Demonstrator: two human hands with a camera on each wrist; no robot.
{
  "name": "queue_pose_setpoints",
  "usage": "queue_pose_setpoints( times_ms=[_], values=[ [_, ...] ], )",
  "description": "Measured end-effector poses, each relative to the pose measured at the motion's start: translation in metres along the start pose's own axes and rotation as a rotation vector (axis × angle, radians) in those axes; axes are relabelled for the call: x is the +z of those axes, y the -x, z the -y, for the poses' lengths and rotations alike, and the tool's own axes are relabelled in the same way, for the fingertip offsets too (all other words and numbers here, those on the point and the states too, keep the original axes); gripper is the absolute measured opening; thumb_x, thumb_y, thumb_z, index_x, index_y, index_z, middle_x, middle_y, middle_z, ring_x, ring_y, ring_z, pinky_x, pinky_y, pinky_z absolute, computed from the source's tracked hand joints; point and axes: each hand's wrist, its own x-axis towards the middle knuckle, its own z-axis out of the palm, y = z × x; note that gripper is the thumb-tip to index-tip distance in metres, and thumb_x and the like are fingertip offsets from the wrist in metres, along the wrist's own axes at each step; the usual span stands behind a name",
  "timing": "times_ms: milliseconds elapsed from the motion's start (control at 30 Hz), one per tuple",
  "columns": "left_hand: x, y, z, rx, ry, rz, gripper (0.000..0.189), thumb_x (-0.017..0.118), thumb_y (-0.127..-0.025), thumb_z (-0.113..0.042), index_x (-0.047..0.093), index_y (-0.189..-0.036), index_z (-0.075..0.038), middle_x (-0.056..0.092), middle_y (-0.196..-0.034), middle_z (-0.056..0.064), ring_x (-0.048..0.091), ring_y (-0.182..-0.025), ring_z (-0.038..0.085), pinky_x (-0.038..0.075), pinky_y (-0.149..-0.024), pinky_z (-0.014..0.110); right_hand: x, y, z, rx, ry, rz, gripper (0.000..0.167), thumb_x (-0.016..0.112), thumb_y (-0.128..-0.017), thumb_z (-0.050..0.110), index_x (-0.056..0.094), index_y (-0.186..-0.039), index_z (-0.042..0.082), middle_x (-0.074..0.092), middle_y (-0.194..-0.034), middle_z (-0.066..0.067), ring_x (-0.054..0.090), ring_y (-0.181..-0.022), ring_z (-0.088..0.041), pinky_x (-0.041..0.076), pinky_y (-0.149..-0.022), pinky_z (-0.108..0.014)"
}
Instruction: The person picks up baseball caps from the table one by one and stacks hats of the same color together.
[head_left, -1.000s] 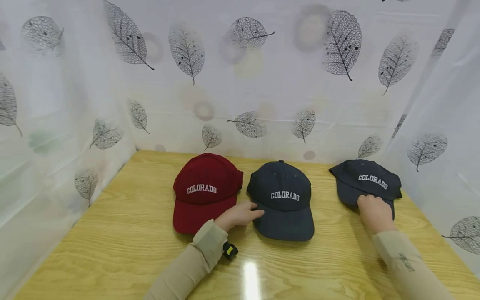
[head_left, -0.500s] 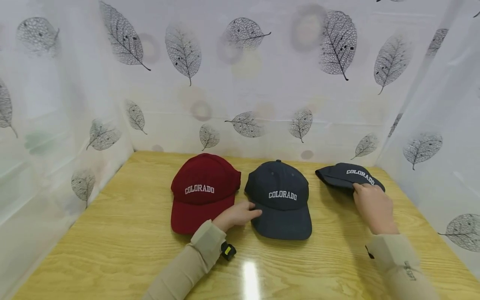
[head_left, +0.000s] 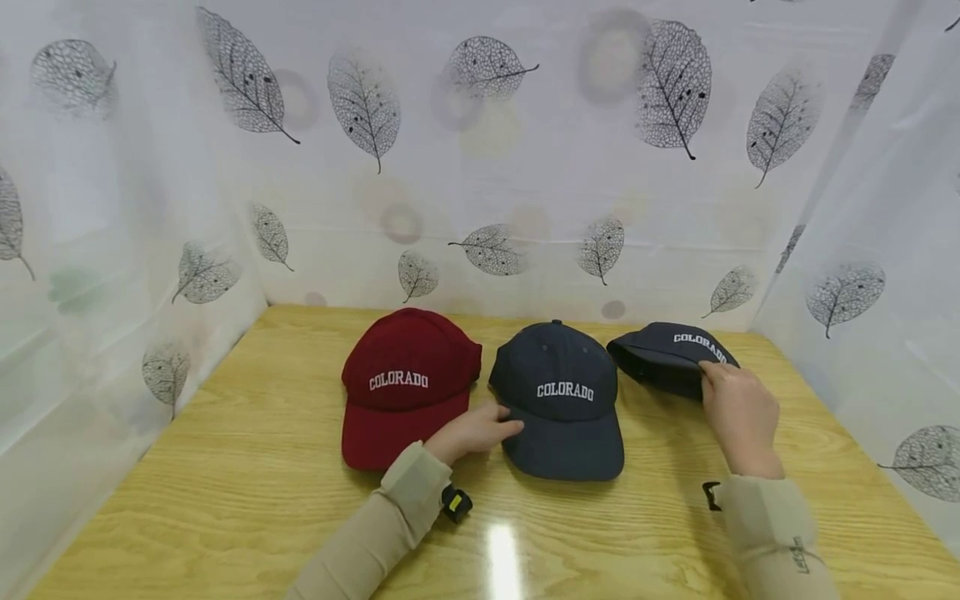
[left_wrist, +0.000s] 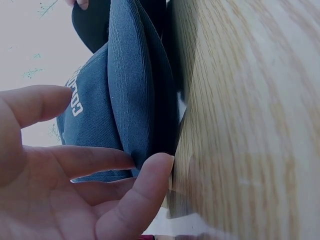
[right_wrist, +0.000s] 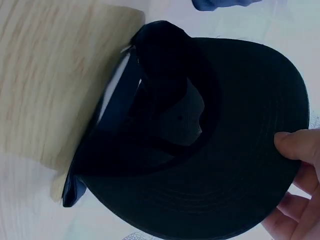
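My right hand [head_left: 742, 421] pinches the brim of a navy baseball cap [head_left: 647, 346] lettered COLORADO. The brim is tipped up, and the right wrist view shows the cap's underside and hollow [right_wrist: 245, 125], with the thumb [right_wrist: 295, 142] on the brim. A second navy COLORADO baseball cap [head_left: 566, 450] stands on the table in the middle, brim toward me. At the left edge of its brim lies my left hand [head_left: 480, 429], fingers loosely extended. The left wrist view shows the fingertips [left_wrist: 160, 162] right at that brim. A dark red COLORADO baseball cap [head_left: 408, 358] sits just left.
The three caps stand in a row on a wood-grain table [head_left: 247, 467]. White leaf-printed curtains [head_left: 517, 167] enclose the table's back and sides. A black wrist device [head_left: 456, 502] sits at my left cuff.
My right hand has tilted the right-hand cap's brim upward and moved the cap left, toward the middle navy cap. The left hand and the other two caps stay put.
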Motion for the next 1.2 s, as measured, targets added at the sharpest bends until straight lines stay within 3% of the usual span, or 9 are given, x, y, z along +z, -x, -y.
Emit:
queue_pose_setpoints(
  times_ms=[433,800,900,1000,1200],
  values=[
    [0.001,0.001,0.0,-0.004,-0.011,0.002,0.049,0.049,-0.091,-0.026,0.042,-0.126,0.008,0.032,-0.044,-0.004,0.027,-0.034,0.008,0.032,-0.046,0.024,-0.027,-0.001,0.011,-0.037,-0.045,-0.26,0.017,0.057,-0.08,-0.002,0.066,-0.094,0.002,0.064,-0.086,-0.018,0.057,-0.072,-0.038,0.037,-0.044,-0.048],
    [0.0,0.001,-0.002,0.006,0.013,0.013,0.051,0.049,-0.091,-0.025,0.039,-0.127,0.01,0.033,-0.044,-0.003,0.028,-0.034,0.009,0.032,-0.045,0.023,-0.071,-0.006,0.034,-0.057,-0.205,-0.538,0.012,0.058,-0.084,0.006,0.069,-0.088,0.003,0.064,-0.078,-0.017,0.055,-0.068,-0.037,0.038,-0.057,-0.042],
    [0.0,0.001,-0.001,0.003,0.005,0.013,0.052,0.048,-0.091,-0.026,0.039,-0.127,0.01,0.033,-0.044,-0.003,0.029,-0.034,0.008,0.033,-0.046,0.023,-0.082,-0.005,0.04,-0.054,-0.281,-0.587,0.012,0.058,-0.084,0.005,0.07,-0.085,0.0,0.063,-0.075,-0.018,0.054,-0.067,-0.036,0.04,-0.067,-0.025],
    [0.0,0.001,-0.001,0.012,0.002,0.012,0.051,0.048,-0.091,-0.025,0.039,-0.127,0.011,0.033,-0.044,-0.003,0.029,-0.034,0.008,0.033,-0.046,0.023,-0.089,-0.003,0.048,-0.065,-0.352,-0.627,0.011,0.059,-0.082,0.001,0.07,-0.082,-0.001,0.062,-0.073,-0.019,0.052,-0.065,-0.034,0.032,-0.072,-0.01],
    [0.0,0.0,0.001,0.045,0.011,0.021,0.048,0.049,-0.091,-0.023,0.042,-0.124,0.01,0.033,-0.044,-0.003,0.028,-0.034,0.008,0.03,-0.043,0.023,-0.086,-0.003,0.065,-0.184,-0.423,-0.618,0.008,0.064,-0.079,0.004,0.069,-0.08,-0.002,0.062,-0.07,-0.017,0.052,-0.064,-0.033,0.032,-0.073,-0.013]
  ],
)
